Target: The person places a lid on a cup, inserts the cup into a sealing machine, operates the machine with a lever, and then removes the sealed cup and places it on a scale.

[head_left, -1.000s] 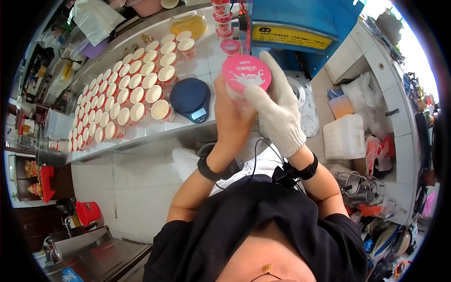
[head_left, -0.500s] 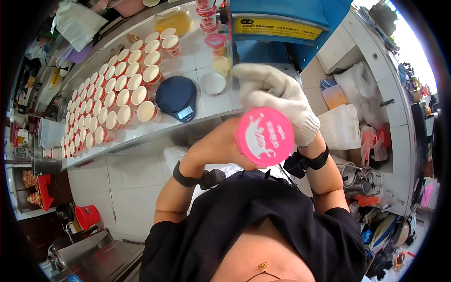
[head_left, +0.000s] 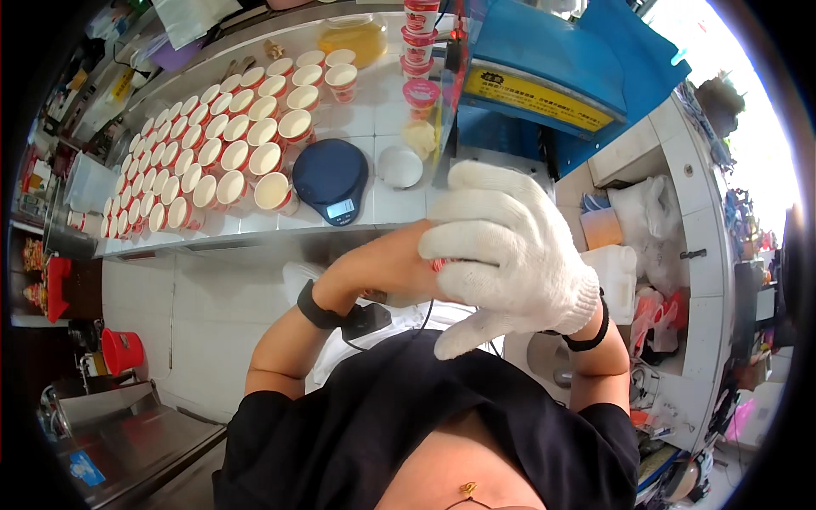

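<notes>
In front of my body, my left hand [head_left: 431, 274] is bare and mostly covered by my right hand [head_left: 510, 246]. That hand wears a white knitted glove; its fingers are stretched and spread above the left. A small red-and-white patch of a paper cup [head_left: 439, 264] peeks out between the gloved fingers; its pink lid is hidden now. The left fingers are hidden too, around where the cup was held. Beyond the hands, a dark blue digital scale [head_left: 330, 177] lies on the white tiled counter [head_left: 361, 126], with a round white lid [head_left: 399, 167] to its right.
Rows of open red-and-white paper cups [head_left: 219, 151] fill the counter's left part. Stacked lidded cups [head_left: 417, 44] and a pink-lidded cup [head_left: 421, 93] stand near a blue machine [head_left: 544, 42]. A bowl of yellow liquid [head_left: 353, 38] is behind. A white jug [head_left: 614, 276] stands at the right.
My gloved hand has swung down over the cup, its fingers spreading from a curl, and now covers the pink lid. The view has shifted slightly.
</notes>
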`<act>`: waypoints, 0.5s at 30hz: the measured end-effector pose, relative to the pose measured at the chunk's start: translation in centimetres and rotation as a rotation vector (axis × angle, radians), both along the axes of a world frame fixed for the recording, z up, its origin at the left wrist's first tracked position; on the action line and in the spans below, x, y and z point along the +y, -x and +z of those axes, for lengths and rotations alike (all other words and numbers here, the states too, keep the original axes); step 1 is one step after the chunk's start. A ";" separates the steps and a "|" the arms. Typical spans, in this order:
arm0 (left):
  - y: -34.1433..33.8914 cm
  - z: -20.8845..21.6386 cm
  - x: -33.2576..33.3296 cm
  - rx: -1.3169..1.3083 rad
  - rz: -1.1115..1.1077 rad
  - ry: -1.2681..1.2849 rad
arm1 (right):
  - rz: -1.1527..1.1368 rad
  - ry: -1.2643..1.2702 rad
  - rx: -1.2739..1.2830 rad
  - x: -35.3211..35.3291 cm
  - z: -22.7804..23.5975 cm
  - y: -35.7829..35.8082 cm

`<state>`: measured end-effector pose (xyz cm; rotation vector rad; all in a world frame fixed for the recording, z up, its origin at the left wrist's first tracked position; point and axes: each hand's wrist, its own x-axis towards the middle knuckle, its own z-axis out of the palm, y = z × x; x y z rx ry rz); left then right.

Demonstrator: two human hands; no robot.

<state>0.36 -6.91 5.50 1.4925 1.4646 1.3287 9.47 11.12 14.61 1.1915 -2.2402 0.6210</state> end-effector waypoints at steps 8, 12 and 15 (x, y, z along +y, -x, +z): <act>10.0 -4.0 5.4 -0.587 0.631 -0.389 | -0.250 0.296 0.019 4.5 -1.2 -3.6; 17.5 -6.7 9.7 -0.347 0.785 -0.380 | -0.405 0.293 -0.067 5.7 -2.9 -5.2; 21.7 -10.7 12.7 -0.254 0.856 -0.302 | -0.456 0.282 -0.098 6.3 -4.1 -6.0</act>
